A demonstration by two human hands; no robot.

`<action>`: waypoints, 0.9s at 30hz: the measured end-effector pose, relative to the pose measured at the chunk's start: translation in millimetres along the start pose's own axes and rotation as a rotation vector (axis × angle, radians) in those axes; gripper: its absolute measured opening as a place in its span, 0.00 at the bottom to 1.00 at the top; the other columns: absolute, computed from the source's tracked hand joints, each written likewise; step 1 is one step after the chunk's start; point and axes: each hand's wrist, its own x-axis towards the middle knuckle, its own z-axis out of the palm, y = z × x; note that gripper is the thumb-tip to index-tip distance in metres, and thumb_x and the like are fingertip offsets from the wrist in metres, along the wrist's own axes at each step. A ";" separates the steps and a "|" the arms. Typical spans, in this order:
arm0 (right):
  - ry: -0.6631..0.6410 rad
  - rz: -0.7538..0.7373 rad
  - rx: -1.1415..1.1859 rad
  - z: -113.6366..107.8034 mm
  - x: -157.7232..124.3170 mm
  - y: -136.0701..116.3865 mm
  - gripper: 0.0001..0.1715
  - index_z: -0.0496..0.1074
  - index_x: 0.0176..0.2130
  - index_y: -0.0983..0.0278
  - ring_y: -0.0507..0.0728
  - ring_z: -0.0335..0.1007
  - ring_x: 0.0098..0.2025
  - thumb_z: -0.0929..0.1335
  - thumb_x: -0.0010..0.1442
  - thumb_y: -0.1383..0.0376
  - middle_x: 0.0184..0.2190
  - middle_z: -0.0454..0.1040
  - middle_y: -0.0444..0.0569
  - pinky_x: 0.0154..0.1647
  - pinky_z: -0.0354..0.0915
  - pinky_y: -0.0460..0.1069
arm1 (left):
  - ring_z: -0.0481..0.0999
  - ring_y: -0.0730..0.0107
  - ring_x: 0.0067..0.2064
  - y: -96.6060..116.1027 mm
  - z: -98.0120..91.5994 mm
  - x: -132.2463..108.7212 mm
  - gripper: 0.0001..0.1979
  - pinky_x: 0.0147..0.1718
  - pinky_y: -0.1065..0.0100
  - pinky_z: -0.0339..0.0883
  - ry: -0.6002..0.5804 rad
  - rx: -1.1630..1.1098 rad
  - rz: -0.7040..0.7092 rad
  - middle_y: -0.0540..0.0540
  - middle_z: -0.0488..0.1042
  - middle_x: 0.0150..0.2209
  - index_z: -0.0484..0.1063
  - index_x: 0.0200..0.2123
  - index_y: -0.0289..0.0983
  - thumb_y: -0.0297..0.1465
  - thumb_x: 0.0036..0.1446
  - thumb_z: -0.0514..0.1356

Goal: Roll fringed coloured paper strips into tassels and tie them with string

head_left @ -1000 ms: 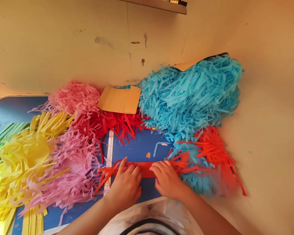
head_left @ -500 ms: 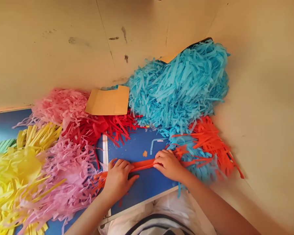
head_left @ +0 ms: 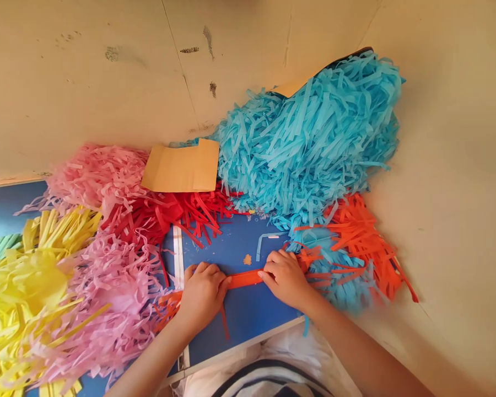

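A strip of orange tissue paper (head_left: 245, 279) with fringed ends lies flat across the blue table between my two hands. My left hand (head_left: 202, 289) is closed on its left part, with the thumb against the strip's lower edge. Orange fringe sticks out to the left from under that hand. My right hand (head_left: 284, 275) pinches the right part, fingertips pressed down on the paper. Beyond it, loose orange fringe spreads over blue fringe (head_left: 349, 286). One thin orange strand hangs toward me below my left thumb.
A big heap of light blue fringe (head_left: 310, 143) stands against the wall, with orange fringe (head_left: 366, 242) at its right. Red (head_left: 169, 215), pink (head_left: 99, 176), lilac (head_left: 116, 292) and yellow fringe (head_left: 20, 309) pile up leftward. A tan card (head_left: 182, 167) rests on the red and pink.
My left thumb has closed in against the orange strip, where before it stuck out apart. The strip looks flatter, and a thin strand now hangs below the left hand.
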 end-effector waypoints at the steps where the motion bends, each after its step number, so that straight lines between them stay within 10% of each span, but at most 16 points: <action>1: 0.001 0.013 -0.014 0.2 1.0 -0.4 0.15 0.72 0.26 0.64 0.55 0.60 0.37 0.70 0.64 0.62 0.31 0.70 0.44 0.38 0.49 0.51 | 0.71 0.58 0.39 0.8 0.9 0.4 0.17 0.44 0.54 0.56 0.001 0.015 -0.004 0.46 0.76 0.31 0.77 0.29 0.39 0.35 0.66 0.53; 11: 0.041 0.052 -0.130 2.1 6.1 -4.4 0.12 0.71 0.29 0.63 0.56 0.62 0.36 0.73 0.60 0.61 0.31 0.71 0.45 0.37 0.49 0.52 | 0.72 0.56 0.39 7.3 0.9 -1.2 0.12 0.45 0.53 0.57 0.128 0.185 -0.015 0.45 0.77 0.32 0.75 0.30 0.38 0.35 0.64 0.57; 18: 0.037 -0.361 -0.249 -4.1 -2.7 -24.5 0.04 0.72 0.33 0.64 0.58 0.62 0.40 0.68 0.62 0.69 0.32 0.74 0.47 0.48 0.49 0.58 | 0.71 0.61 0.42 7.5 2.1 -11.8 0.06 0.52 0.54 0.54 0.150 0.261 0.371 0.50 0.77 0.36 0.74 0.39 0.42 0.26 0.59 0.61; 27: -0.045 -0.393 -0.215 -4.3 18.5 -15.7 0.11 0.73 0.29 0.64 0.57 0.63 0.38 0.66 0.63 0.68 0.30 0.75 0.47 0.43 0.50 0.56 | 0.71 0.57 0.40 20.5 -0.9 -0.2 0.03 0.55 0.47 0.53 0.167 0.274 0.281 0.45 0.76 0.30 0.74 0.31 0.37 0.28 0.56 0.60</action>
